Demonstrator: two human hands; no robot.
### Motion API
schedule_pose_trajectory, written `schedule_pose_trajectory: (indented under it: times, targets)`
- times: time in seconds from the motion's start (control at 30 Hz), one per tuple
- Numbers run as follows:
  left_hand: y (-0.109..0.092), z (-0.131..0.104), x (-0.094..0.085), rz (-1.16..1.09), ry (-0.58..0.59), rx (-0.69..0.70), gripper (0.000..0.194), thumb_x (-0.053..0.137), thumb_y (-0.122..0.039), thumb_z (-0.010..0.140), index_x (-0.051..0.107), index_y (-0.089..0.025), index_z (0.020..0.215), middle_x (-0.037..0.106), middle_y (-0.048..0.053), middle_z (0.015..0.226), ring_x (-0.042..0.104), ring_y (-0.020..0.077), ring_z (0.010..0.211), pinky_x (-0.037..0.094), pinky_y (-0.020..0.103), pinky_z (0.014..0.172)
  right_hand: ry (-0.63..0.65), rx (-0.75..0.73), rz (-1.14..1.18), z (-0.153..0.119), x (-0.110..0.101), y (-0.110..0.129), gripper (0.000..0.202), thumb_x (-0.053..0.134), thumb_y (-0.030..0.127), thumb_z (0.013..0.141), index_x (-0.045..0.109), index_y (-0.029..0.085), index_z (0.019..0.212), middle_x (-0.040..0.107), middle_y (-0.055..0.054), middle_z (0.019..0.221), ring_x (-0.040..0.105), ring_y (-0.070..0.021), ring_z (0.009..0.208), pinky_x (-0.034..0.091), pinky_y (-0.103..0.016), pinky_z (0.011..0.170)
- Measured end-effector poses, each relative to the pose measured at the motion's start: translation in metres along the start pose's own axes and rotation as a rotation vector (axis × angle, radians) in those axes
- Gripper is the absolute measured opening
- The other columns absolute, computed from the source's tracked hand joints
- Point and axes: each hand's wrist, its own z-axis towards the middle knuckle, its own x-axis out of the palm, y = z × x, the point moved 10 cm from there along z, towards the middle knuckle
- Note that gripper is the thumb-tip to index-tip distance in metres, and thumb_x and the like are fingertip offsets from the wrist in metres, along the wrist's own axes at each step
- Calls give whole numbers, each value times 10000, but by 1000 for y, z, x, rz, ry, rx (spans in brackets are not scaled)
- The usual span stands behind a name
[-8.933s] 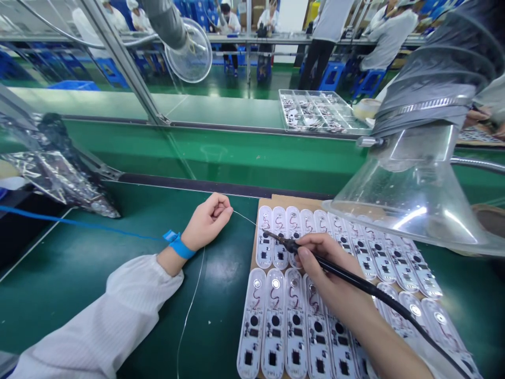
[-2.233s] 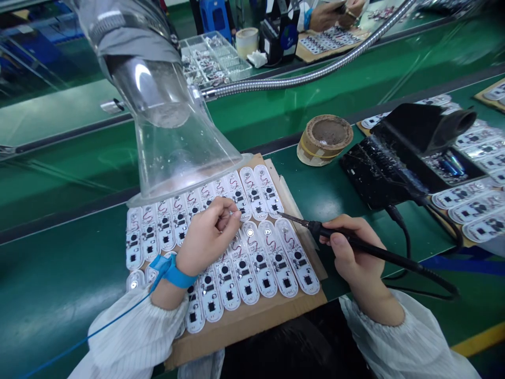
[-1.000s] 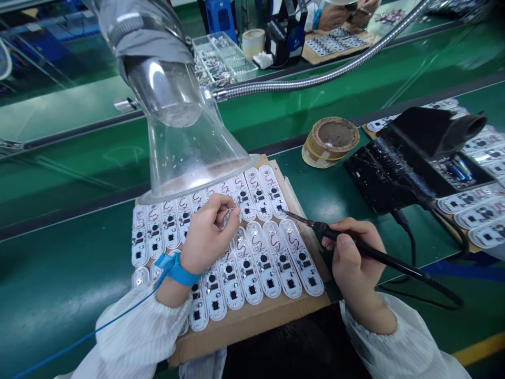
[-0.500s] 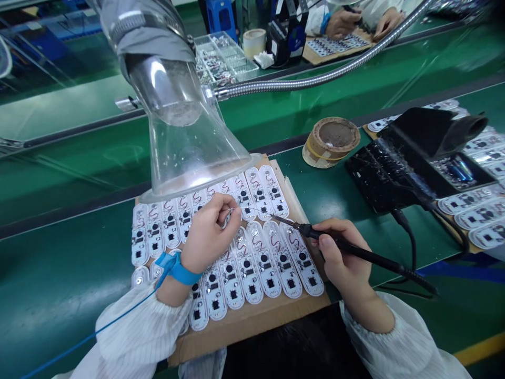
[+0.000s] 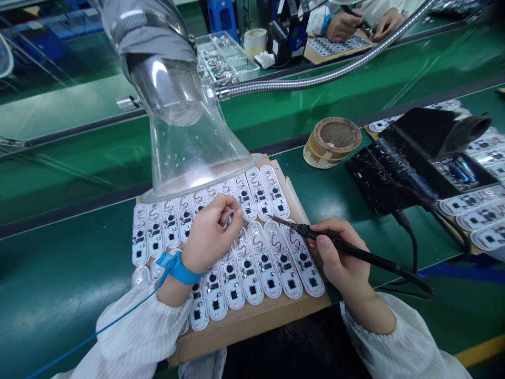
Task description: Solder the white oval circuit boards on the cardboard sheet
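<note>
Two rows of white oval-ended circuit boards [image 5: 252,281] lie on a cardboard sheet [image 5: 252,329]. My left hand [image 5: 215,226], with a blue strap on its wrist, pinches a thin wire [image 5: 258,211] over the boards. The wire runs right toward the tip of a black soldering iron [image 5: 355,253]. My right hand [image 5: 344,258] is closed round the iron's handle, right of the boards. The iron's tip is over the upper row, close to the wire; whether they touch is too small to tell.
A clear extraction funnel [image 5: 193,152] hangs over the upper left boards. Behind the boards stands a tape roll [image 5: 333,139]. A black iron stand [image 5: 394,168] and more boards [image 5: 489,237] are at right. Across the bench, another person's hands [image 5: 343,26] work.
The soldering iron and my right hand have shifted very slightly left. My left hand keeps its pinch on the wire. Across the bench, the other person's hand has moved down toward their boards.
</note>
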Motion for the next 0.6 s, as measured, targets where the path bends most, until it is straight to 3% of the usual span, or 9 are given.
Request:
schedule_pose_trajectory:
  times: [0.6]
  targets:
    - [-1, 1, 0, 26, 8, 0, 51, 557, -220, 970, 539, -209, 923, 299, -81, 640, 357, 96, 535, 311, 244, 526, 58, -56, -32, 5, 6, 12, 113, 632, 210, 992, 671, 247, 1091, 662, -13, 875, 633, -151, 708, 499, -302, 639]
